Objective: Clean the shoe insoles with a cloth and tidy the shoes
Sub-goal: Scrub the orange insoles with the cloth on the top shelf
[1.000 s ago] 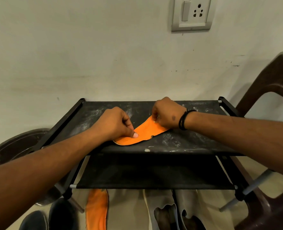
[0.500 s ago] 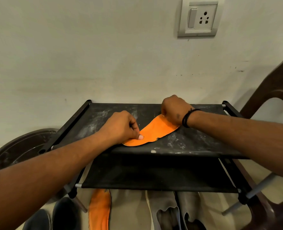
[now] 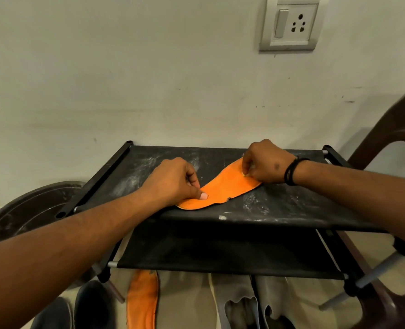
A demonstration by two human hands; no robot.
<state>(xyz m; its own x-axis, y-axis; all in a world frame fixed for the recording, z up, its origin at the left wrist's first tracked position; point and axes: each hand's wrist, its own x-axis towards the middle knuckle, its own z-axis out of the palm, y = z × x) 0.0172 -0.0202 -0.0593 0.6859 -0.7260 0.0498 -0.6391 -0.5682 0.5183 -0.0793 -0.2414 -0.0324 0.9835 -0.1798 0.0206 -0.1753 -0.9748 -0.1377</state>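
On the top shelf [image 3: 279, 210] of the dusty black shoe rack, an orange insole [image 3: 222, 189] lies flat, slanting from near-left to far-right. Starting at the left: the left hand [image 3: 173, 184] has its fingers curled, thumb pressing down and pinching the near end of the insole. Moving across, the right hand [image 3: 265, 162] is curled too, fingertips pinching the far end. No cloth is visible in either hand, so wiping looks not yet under way. Trouble spots? That shelf is streaked with pale dust, and any side dragged across it could pick up grime. The near end sits right at the front edge, so a loose pinch could send it slipping down toward the second insole [image 3: 143, 302] and the shoes [image 3: 239, 302] on the floor below.
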